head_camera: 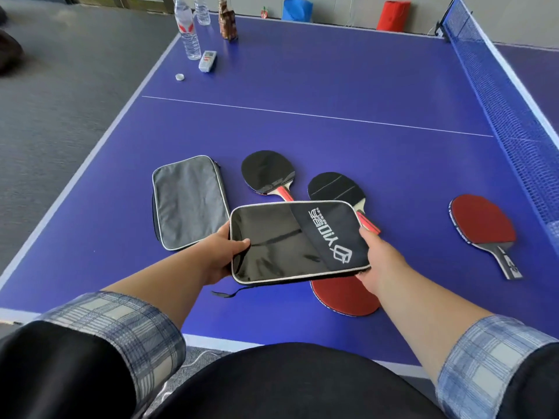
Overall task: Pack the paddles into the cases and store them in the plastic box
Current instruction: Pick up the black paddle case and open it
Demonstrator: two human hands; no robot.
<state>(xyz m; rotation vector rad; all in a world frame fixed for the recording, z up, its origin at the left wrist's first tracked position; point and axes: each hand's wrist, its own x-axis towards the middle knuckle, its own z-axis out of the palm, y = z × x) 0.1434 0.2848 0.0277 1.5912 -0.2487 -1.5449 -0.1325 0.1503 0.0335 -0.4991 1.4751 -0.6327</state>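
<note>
Two hands, left hand [223, 255] and right hand [382, 261], clamp black paddle case [290, 243] above worktop [363, 86]; grey case [189, 204] beside.

The near black case [290, 243] looked glossy; the left grey case [189, 202] was matt cloth; the worktop [332, 86] was smooth.

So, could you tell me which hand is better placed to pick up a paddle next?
Probably the right hand: it grips the black case directly above the red paddle. The left hand holds the far end.
</note>
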